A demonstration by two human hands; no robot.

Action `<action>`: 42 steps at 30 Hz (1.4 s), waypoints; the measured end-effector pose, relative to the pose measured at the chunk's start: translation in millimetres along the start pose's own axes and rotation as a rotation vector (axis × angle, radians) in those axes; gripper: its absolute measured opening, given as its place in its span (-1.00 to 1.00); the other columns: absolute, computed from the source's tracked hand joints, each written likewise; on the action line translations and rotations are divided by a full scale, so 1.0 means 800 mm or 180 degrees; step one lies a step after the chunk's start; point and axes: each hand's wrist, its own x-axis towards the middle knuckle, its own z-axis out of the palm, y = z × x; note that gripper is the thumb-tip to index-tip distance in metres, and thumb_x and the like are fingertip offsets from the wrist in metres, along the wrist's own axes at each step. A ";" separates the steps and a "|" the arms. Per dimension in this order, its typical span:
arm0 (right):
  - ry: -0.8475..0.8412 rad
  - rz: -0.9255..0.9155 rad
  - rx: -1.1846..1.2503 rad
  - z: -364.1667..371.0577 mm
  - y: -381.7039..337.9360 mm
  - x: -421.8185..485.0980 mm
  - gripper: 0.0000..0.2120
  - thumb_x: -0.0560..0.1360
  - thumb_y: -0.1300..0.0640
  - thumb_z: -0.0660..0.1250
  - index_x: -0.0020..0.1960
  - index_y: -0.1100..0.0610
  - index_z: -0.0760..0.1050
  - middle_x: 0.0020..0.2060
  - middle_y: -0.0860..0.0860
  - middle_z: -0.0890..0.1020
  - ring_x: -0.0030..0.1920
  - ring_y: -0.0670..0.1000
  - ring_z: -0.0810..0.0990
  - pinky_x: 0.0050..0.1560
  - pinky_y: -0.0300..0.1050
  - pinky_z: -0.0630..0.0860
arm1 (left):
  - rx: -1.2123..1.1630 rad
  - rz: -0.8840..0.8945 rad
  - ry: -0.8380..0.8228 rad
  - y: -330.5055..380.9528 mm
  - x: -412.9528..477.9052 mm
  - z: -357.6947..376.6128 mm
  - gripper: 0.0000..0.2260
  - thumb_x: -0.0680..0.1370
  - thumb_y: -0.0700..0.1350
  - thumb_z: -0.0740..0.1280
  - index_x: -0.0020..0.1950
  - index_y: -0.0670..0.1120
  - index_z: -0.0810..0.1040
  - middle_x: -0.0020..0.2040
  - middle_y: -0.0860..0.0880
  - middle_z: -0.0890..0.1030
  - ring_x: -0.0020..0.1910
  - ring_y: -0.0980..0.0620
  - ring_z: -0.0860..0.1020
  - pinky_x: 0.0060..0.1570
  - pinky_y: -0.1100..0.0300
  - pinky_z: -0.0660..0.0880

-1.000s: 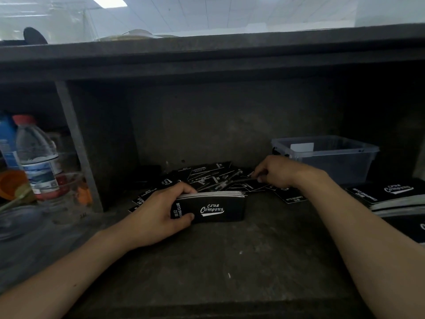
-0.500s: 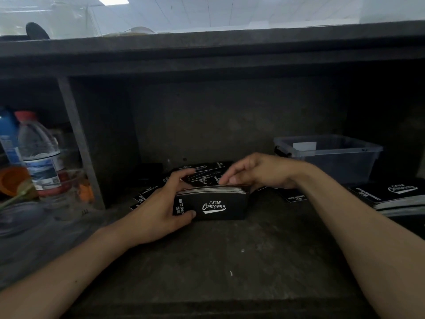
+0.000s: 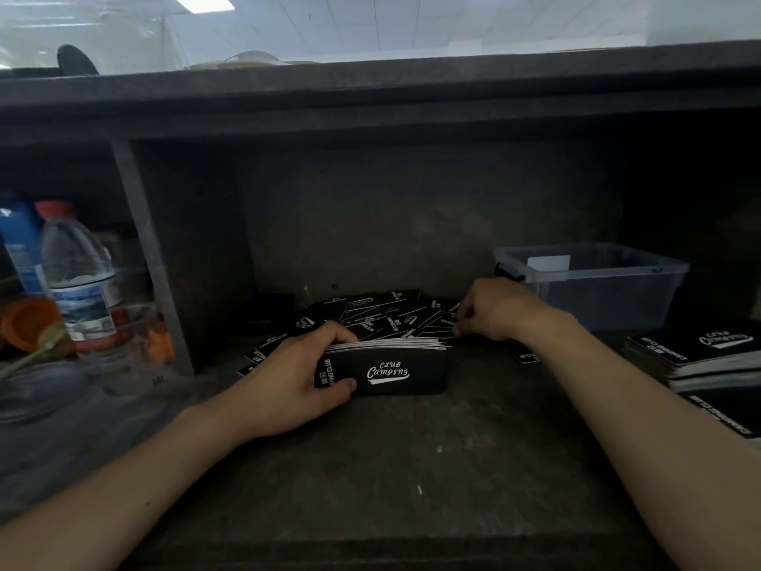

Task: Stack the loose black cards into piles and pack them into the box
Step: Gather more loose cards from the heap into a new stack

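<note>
We see the left hand (image 3: 296,381) clamped on a stack (image 3: 387,370) of black "Club Camping" cards that stands on its long edge near the middle of the shelf (image 3: 412,480). The thumb presses the near face and the fingers hook over the white-edged top. The right hand (image 3: 494,309) reaches past the stack's far right corner, knuckles up and fingers curled down among the loose black cards (image 3: 383,313). We cannot tell whether it has one pinched. Those cards lie fanned and overlapping against the shelf's back wall, just behind the stack. Both bare forearms run in from the near edge. The box (image 3: 597,290), a clear plastic tub, sits at the back right of the shelf, apart from the right wrist. Squared-up piles (image 3: 696,350) of the same cards lie at the shelf's right edge. The shelf is a dark, scuffed recess under a thick counter top. An upright divider (image 3: 152,257) closes its left side, and beyond it stand a water bottle (image 3: 80,274) with a red cap and an orange cup (image 3: 26,323). Above the counter we glimpse a white tiled ceiling (image 3: 412,18) with a lit panel.
</note>
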 end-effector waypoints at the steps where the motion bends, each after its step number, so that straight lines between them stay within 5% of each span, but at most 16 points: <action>1: 0.0117 0.0112 0.0104 -0.005 0.002 0.000 -0.68 0.46 -0.11 0.41 0.14 0.03 0.62 0.10 0.00 0.65 0.07 0.04 0.59 0.07 -0.07 0.55 | -0.0006 -0.0013 -0.0006 0.000 0.000 0.000 -0.68 0.52 -0.10 0.50 0.19 0.08 0.48 -0.03 0.22 0.63 -0.06 0.27 0.61 -0.12 0.43 0.46; 4: 0.0975 0.0458 0.0610 -0.025 0.011 -0.008 -0.73 0.47 -0.10 0.40 0.08 0.02 0.65 0.00 0.05 0.67 0.00 0.08 0.61 -0.02 -0.08 0.54 | -0.0016 -0.0031 0.0001 0.001 0.001 0.001 -0.67 0.51 -0.11 0.51 0.20 0.07 0.49 -0.02 0.23 0.62 -0.05 0.29 0.60 -0.11 0.47 0.44; 7: 0.1910 0.0062 0.1949 -0.039 0.010 -0.014 -0.87 0.44 0.09 0.48 -0.01 0.02 0.67 -0.17 0.02 0.68 -0.13 0.02 0.64 -0.12 -0.21 0.53 | -0.0034 -0.0054 -0.0003 0.002 0.000 0.000 -0.67 0.52 -0.13 0.51 0.21 0.04 0.49 -0.02 0.23 0.62 -0.08 0.33 0.60 -0.13 0.50 0.42; 11: 0.1138 -0.0273 0.3617 -0.044 -0.007 -0.024 -0.75 0.34 0.31 0.53 -0.09 0.05 0.56 -0.28 -0.03 0.60 -0.32 -0.12 0.55 -0.46 -0.41 0.41 | -0.0032 -0.0060 -0.0004 0.005 0.000 0.001 -0.68 0.52 -0.16 0.50 0.20 0.01 0.50 -0.07 0.25 0.61 -0.17 0.41 0.56 -0.19 0.55 0.37; 15: 0.0900 -0.0486 0.3779 -0.042 -0.015 -0.026 -0.81 0.42 0.29 0.47 -0.05 0.06 0.60 -0.14 0.03 0.69 -0.20 -0.10 0.63 -0.22 -0.28 0.52 | -0.0072 -0.0057 -0.0005 0.002 0.000 0.001 -0.66 0.52 -0.13 0.51 0.22 0.05 0.49 0.01 0.23 0.63 -0.05 0.32 0.60 -0.10 0.47 0.45; 18: 0.0532 -0.0858 0.3337 -0.032 -0.025 -0.032 -0.71 0.44 0.24 0.47 0.15 0.09 0.60 -0.06 0.03 0.69 -0.14 -0.12 0.64 -0.14 -0.36 0.56 | -0.0043 -0.0056 0.0043 -0.001 0.000 0.001 -0.63 0.50 -0.11 0.52 0.23 0.07 0.48 0.06 0.22 0.61 0.03 0.27 0.60 -0.01 0.39 0.49; 21: -0.0240 -0.1292 0.2637 -0.012 -0.042 -0.039 -0.70 0.42 0.15 0.50 0.14 0.10 0.61 -0.10 0.03 0.72 -0.12 -0.09 0.68 -0.09 -0.33 0.57 | -0.0067 -0.0075 0.0074 -0.003 0.000 0.002 -0.58 0.49 -0.12 0.53 0.26 0.08 0.45 0.11 0.23 0.59 0.08 0.28 0.58 0.06 0.36 0.50; 27: -0.1014 -0.0988 0.2466 -0.028 -0.019 -0.038 -0.72 0.56 -0.07 0.30 0.12 0.09 0.62 0.00 -0.04 0.72 0.10 0.00 0.66 0.18 -0.11 0.52 | -0.0283 -0.0147 0.0035 -0.002 0.000 0.002 -0.39 0.49 -0.16 0.54 0.43 0.06 0.32 0.20 0.21 0.61 0.14 0.31 0.59 0.18 0.39 0.48; 30: -0.1590 -0.1147 0.2196 -0.028 -0.010 -0.040 -0.68 0.47 -0.01 0.43 0.20 0.04 0.60 0.10 -0.05 0.68 0.19 -0.05 0.61 0.34 -0.07 0.43 | -0.0269 -0.0092 0.0018 -0.003 0.001 0.001 -0.36 0.49 -0.15 0.54 0.48 0.04 0.31 0.23 0.22 0.60 0.17 0.33 0.58 0.22 0.38 0.47; 34: -0.2030 -0.1396 0.2750 -0.023 -0.040 -0.051 -0.53 0.49 0.36 0.36 0.36 0.15 0.44 0.21 0.07 0.63 0.22 0.00 0.60 0.18 -0.19 0.55 | -0.0213 0.0032 0.0017 -0.003 0.000 0.002 -0.40 0.48 -0.16 0.54 0.44 0.07 0.37 0.24 0.26 0.59 0.19 0.36 0.56 0.19 0.45 0.44; 37: -0.1652 -0.1292 0.3422 -0.024 -0.045 -0.049 -0.66 0.55 0.34 0.28 0.32 0.21 0.47 0.20 0.11 0.63 0.20 0.02 0.61 0.20 -0.13 0.55 | -0.0194 0.0074 0.0025 -0.002 0.001 0.001 -0.53 0.48 -0.17 0.53 0.31 0.12 0.47 0.12 0.29 0.62 0.12 0.32 0.60 0.09 0.45 0.46; 39: -0.0739 -0.0911 0.3312 -0.026 -0.030 -0.035 -0.77 0.60 0.25 0.25 0.24 0.18 0.53 0.15 0.11 0.66 0.14 0.01 0.64 0.15 -0.13 0.58 | -0.0223 0.0075 0.0033 -0.001 0.000 0.001 -0.57 0.48 -0.18 0.53 0.24 0.13 0.49 0.12 0.29 0.62 0.08 0.27 0.63 0.06 0.41 0.51; 41: 0.0387 -0.0483 0.1932 -0.020 -0.005 -0.015 -0.74 0.60 0.24 0.24 0.25 0.09 0.54 0.22 0.09 0.61 0.19 0.02 0.59 0.16 -0.17 0.50 | -0.0205 0.0096 0.0065 0.001 0.000 0.001 -0.61 0.47 -0.14 0.53 0.20 0.12 0.49 0.12 0.28 0.61 0.06 0.22 0.64 0.05 0.32 0.55; 42: 0.0524 -0.0390 0.1232 -0.012 0.003 -0.008 -0.66 0.59 0.24 0.24 0.34 0.04 0.48 0.31 0.08 0.54 0.27 0.04 0.53 0.21 -0.16 0.44 | -0.0181 0.0104 0.0089 0.002 0.000 0.002 -0.63 0.46 -0.10 0.52 0.19 0.11 0.49 0.10 0.26 0.62 0.03 0.20 0.65 0.03 0.26 0.57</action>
